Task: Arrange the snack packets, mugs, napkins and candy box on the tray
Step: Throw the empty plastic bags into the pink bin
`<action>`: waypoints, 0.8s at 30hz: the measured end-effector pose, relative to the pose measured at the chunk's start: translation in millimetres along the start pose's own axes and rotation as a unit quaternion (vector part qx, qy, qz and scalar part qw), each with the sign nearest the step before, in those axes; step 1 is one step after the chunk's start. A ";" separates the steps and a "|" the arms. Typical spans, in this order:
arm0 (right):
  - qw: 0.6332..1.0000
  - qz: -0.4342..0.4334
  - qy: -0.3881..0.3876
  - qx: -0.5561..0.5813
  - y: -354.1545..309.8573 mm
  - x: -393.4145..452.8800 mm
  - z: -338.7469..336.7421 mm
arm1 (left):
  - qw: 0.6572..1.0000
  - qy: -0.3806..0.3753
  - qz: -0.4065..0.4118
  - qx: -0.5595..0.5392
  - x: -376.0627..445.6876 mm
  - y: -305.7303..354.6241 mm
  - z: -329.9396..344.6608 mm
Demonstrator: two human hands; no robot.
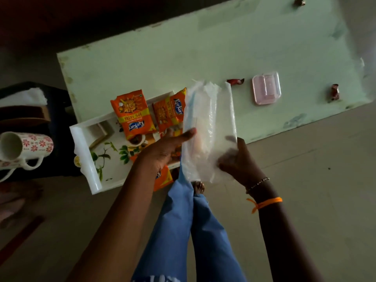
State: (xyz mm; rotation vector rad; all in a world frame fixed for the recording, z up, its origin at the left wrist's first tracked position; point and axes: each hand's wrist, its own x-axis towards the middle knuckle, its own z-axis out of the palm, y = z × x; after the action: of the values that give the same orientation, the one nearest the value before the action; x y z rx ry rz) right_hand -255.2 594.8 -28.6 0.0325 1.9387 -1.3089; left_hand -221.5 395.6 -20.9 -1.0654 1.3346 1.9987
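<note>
A clear plastic pack of white napkins (209, 127) is held up over the table's near edge. My right hand (238, 161) grips its lower right side, and my left hand (166, 147) presses flat against its left side with fingers stretched out. Behind the hands a white tray (85, 155) with a leaf print rests on the green table's corner. Two orange snack packets (133, 113) (168, 111) lie on the tray, and a third (162, 180) shows under my left wrist. A clear pink candy box (266, 88) sits on the table to the right. White floral mugs (24, 147) lie at the far left.
Wrapped candies (235, 81) (334, 92) (299, 1) lie scattered on the green table (183, 47). A dark stool or side table (55, 119) at the left carries the mugs and a white cloth (24, 97). My blue-trousered legs and a bare foot (198, 187) stand below the tray.
</note>
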 end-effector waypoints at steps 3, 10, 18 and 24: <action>0.998 0.042 -0.032 0.033 -10.2 8.5 -7.7 | 0.998 0.060 0.012 0.027 13.8 3.6 7.2; 0.961 0.140 0.023 0.239 -25.3 50.5 -15.2 | 1.000 0.001 0.031 0.003 20.6 9.8 5.8; 0.802 0.142 0.031 0.580 -20.6 65.4 -34.3 | 0.996 0.026 0.083 -0.010 30.3 30.0 48.9; 0.789 0.162 -0.055 0.590 0.1 52.1 -89.4 | 0.972 0.140 0.190 0.020 64.0 43.1 122.2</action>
State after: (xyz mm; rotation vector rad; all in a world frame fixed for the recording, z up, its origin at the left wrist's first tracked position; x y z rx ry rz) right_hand -343.5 646.0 -45.7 0.8393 0.6878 -1.9843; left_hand -330.3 490.6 -25.5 -1.1765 1.8373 2.1324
